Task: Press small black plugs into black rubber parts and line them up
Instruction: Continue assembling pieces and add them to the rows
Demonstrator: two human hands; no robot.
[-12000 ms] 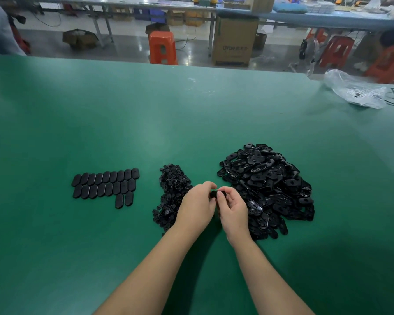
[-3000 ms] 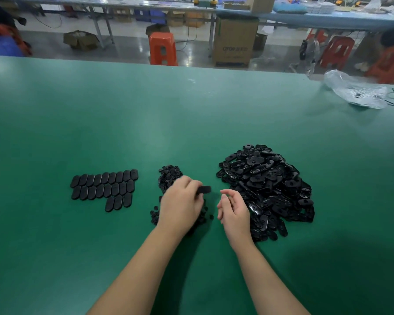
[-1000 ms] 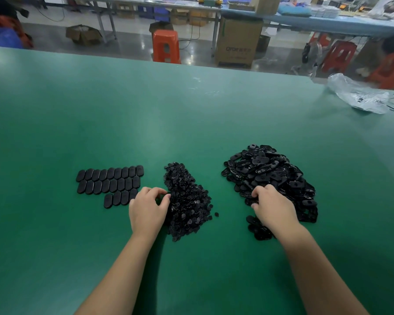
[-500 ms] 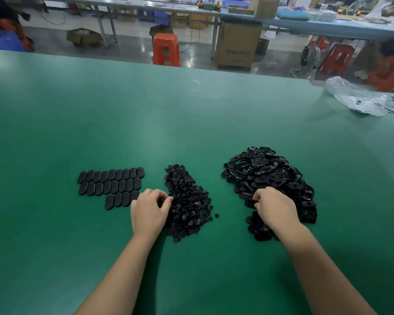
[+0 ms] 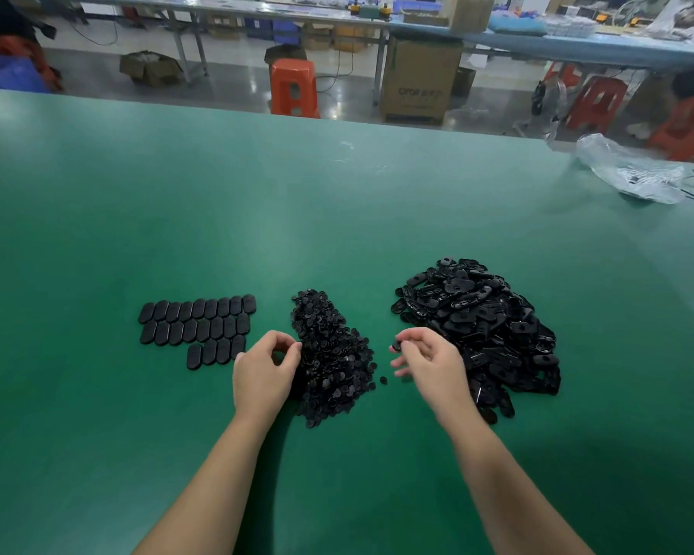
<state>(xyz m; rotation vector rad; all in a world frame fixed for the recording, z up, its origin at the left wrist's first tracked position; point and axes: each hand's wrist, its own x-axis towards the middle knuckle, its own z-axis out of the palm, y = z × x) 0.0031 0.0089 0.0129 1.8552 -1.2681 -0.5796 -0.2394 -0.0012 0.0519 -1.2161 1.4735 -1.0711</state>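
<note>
A small black part [image 5: 396,346] is pinched in the right hand [image 5: 427,360] fingers beside the rubber parts heap [image 5: 481,322], while the left hand [image 5: 263,372], fingers curled, contents undeterminable, is nearer the plug pile [image 5: 331,354].

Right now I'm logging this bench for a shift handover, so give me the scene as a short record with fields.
surface: green table
finished rows: lined-up parts, far left
middle pile: small plugs
right pile: loose rubber parts
left hand: fingers curled at plug pile's edge, contents unclear
right hand: pinching a black piece
</note>
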